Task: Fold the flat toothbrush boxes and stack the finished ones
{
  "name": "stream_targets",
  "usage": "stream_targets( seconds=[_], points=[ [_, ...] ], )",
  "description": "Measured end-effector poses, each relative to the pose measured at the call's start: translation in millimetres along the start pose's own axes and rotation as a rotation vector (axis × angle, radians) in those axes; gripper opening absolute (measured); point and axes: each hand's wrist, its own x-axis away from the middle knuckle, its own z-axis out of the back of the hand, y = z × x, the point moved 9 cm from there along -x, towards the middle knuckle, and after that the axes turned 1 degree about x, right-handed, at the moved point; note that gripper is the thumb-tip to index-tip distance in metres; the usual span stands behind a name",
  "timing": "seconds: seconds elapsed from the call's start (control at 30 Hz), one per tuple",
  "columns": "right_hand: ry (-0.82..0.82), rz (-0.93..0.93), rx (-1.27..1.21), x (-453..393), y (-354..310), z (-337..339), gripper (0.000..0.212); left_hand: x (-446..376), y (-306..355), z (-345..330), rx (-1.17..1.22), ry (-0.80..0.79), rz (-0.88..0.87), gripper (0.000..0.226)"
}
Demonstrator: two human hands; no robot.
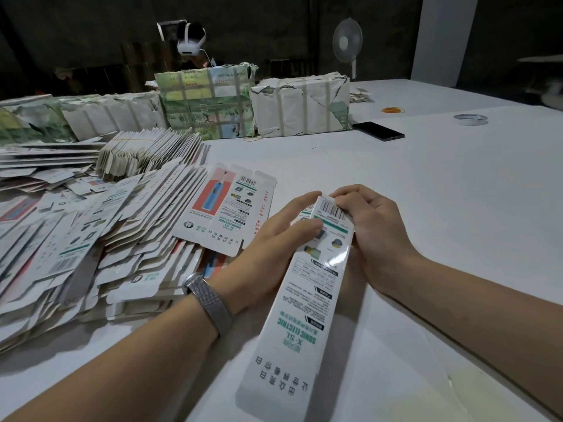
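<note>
Both hands are on one toothbrush box (307, 287) in the middle of the white bench (426, 193). The box is long and narrow, its far end with the barcode up between the hands and the near end pointing back toward the camera, lifted off the bench. The left hand (274, 236) has a curled grip along the left side of it, thumb lying across the printed face just under the barcode, fingers reaching up to the top edge. The right hand (371, 226) grips the other side, fingers curled in over the top right corner and pinching right at the barcode flap. So both grips are closed on the same box, not loose. There's a mesh metal watch band (210, 303) on the left wrist.

Just left of the hands sits a messy heap of flat boxes (91, 239), still unfolded, fanned out and overlapping. One flat box (225, 208) lies face up on top at the edge of the heap, showing a blue brush on a red panel. Further back there's a tighter bundle of flats standing on edge (146, 153).

Along the far side of the bench are paper-wrapped strapped bundles (301, 105). To the right of those: a black phone (377, 130) lying flat, a roll of tape (470, 119), and some orange rubber bands (393, 110). A white fan (347, 41) stands behind the bench, and someone in a white headset (190, 41) is behind the bundles.
</note>
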Motion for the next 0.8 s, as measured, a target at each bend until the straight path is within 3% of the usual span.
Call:
stream_targets(
  seconds=[0.17,0.3,0.53,0.73,0.8],
  points=[
    [0.0,-0.003,-0.025,-0.8,0.3,1.1,0.034,2.1,1.2,-3.0,0.036,-0.036,0.01,0.044],
    [-0.01,0.01,-0.039,0.2,-2.5,0.2,0.034,0.9,1.8,1.8,0.005,-0.005,0.005,0.053],
    [-0.052,0.014,-0.037,1.7,-3.6,-5.5,0.037,-2.0,4.0,1.4,0.044,-0.002,-0.019,0.041],
    [-0.087,0.039,-0.001,1.7,-2.3,-8.5,0.011,-3.0,5.9,10.8,0.08,0.098,-0.056,0.034],
    [-0.106,0.048,0.003,0.7,-1.7,-9.8,0.021,-3.2,5.8,14.2,0.096,0.127,-0.061,0.032]
  ],
)
